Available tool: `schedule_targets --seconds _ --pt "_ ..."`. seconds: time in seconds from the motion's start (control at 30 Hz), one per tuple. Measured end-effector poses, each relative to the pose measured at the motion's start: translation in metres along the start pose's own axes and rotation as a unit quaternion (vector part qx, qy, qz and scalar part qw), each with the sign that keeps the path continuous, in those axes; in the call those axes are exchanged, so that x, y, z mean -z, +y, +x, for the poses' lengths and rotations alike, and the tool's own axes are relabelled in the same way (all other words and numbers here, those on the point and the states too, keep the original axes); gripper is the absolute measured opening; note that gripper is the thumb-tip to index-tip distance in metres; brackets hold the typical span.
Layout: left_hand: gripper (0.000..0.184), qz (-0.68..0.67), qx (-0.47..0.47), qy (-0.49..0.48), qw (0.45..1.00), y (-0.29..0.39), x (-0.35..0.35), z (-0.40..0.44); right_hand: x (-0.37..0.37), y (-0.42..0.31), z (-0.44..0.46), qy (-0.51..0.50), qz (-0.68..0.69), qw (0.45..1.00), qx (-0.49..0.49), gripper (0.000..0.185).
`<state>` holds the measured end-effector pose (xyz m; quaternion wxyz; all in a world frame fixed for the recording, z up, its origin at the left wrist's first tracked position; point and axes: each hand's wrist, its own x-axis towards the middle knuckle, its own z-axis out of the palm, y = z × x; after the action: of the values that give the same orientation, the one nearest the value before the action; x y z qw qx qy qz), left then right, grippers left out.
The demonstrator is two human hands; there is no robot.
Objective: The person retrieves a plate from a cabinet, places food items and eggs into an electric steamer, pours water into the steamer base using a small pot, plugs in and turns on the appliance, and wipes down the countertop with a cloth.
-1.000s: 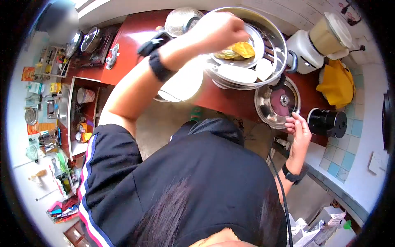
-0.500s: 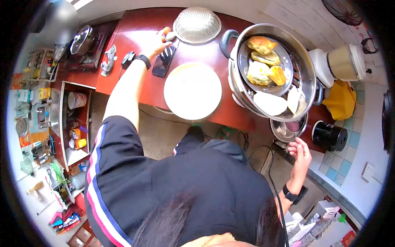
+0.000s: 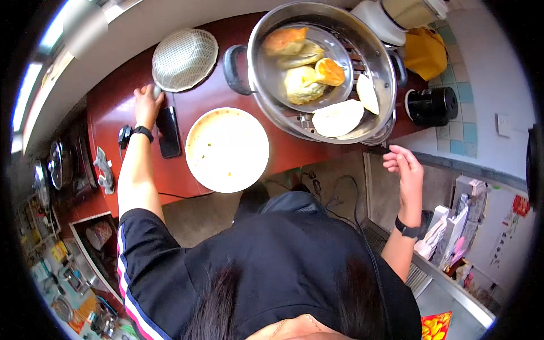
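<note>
My left hand (image 3: 148, 105) is on the red table (image 3: 198, 96), just below a woven mesh dome (image 3: 185, 60). Its fingers are closed around a small pale rounded object (image 3: 157, 92), mostly hidden. A dark phone (image 3: 168, 132) lies beside that wrist. My right hand (image 3: 405, 164) hangs off the table's front edge, fingers loosely bent and apart, with nothing visible in them. Its fingertips are near a dark handle-like piece (image 3: 376, 149) under a large steel pot (image 3: 258, 34). In the pot, a metal plate (image 3: 272, 85) bears several yellowish food pieces (image 3: 306, 85); two white pieces (image 3: 338, 118) lie beside it.
A round white plate (image 3: 226, 150) with small crumbs sits near the front edge. Right of the pot are a black canister (image 3: 432, 106), a yellow cloth-like item (image 3: 424, 54) and a white appliance (image 3: 379, 22). A black cable (image 3: 187, 196) runs from the table's left side.
The view has turned, so the table's things appear further left. My left hand stays beside the mesh dome, its fingers now more tucked in. My right hand remains low at the table's edge.
</note>
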<state>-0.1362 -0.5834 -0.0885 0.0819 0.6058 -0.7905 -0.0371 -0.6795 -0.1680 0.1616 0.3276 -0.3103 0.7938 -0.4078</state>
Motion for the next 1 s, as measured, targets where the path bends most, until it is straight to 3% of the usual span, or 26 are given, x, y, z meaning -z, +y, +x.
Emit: schedule_targets --seconds 0.13,0.2,0.23,0.27,0.3,0.4,0.43,0.47,0.5,0.53,0.57,0.63,0.73,0.77,0.83,0.87,1.0 --pt "0.052 -0.060 0.195 0.030 0.978 -0.014 -0.008 0.009 -0.003 -0.006 -0.001 -0.015 0.016 1.000 0.009 0.026" --pt "0.054 -0.084 0.176 0.097 0.976 -0.013 0.009 0.015 0.001 -0.004 0.006 -0.026 0.022 0.999 0.014 0.026" --pt "0.041 0.049 -0.001 0.117 0.992 -0.021 0.027 0.021 0.002 -0.004 0.007 -0.028 0.023 0.999 0.013 0.026" --pt "0.035 0.196 -0.165 0.176 0.950 -0.027 0.046 0.027 0.004 -0.005 0.010 -0.030 0.024 0.999 0.012 0.026" --pt "0.037 0.166 -0.203 0.235 0.936 -0.002 0.084 0.030 0.008 -0.005 0.013 -0.033 0.025 0.999 0.013 0.026" --pt "0.047 0.102 -0.303 0.276 0.906 0.090 0.205 0.031 0.018 -0.003 0.024 -0.049 0.055 0.997 0.023 0.025" --pt "0.050 0.117 -0.315 0.263 0.904 0.127 0.240 0.026 0.024 0.002 0.031 -0.059 0.070 0.995 0.028 0.025" --pt "0.047 0.145 -0.375 0.291 0.868 0.160 0.266 0.028 0.029 0.005 0.035 -0.066 0.082 0.994 0.032 0.025" --pt "0.036 -0.022 -0.295 0.190 0.936 0.208 0.286 0.016 0.033 0.007 0.039 -0.074 0.094 0.992 0.036 0.025" --pt "0.033 -0.196 -0.188 0.124 0.954 0.257 0.305 0.004 0.037 0.009 0.042 -0.082 0.105 0.990 0.040 0.025" --pt "0.042 -0.174 -0.290 0.116 0.934 0.293 0.319 -0.002 0.043 0.010 0.045 -0.091 0.113 0.988 0.053 0.025" --pt "0.042 -0.172 -0.289 0.010 0.942 0.363 0.327 -0.013 0.056 0.007 0.048 -0.092 0.115 0.987 0.065 0.025" --pt "0.042 -0.083 -0.338 -0.017 0.937 0.439 0.287 -0.008 0.080 0.021 0.056 -0.096 0.130 0.984 0.071 0.025" --pt "0.041 -0.046 -0.363 -0.066 0.928 0.465 0.285 -0.011 0.089 0.026 0.058 -0.095 0.136 0.984 0.070 0.025" --pt "0.049 -0.001 -0.371 -0.068 0.926 0.488 0.225 0.015 0.105 0.033 0.060 -0.089 0.141 0.984 0.068 0.025" --pt "0.052 0.001 -0.304 -0.118 0.945 0.510 0.231 0.006 0.112 0.037 0.061 -0.085 0.143 0.984 0.067 0.025" --pt "0.059 0.030 -0.301 -0.144 0.942 0.533 0.207 0.017 0.140 0.063 0.065 -0.070 0.150 0.985 0.043 0.026"
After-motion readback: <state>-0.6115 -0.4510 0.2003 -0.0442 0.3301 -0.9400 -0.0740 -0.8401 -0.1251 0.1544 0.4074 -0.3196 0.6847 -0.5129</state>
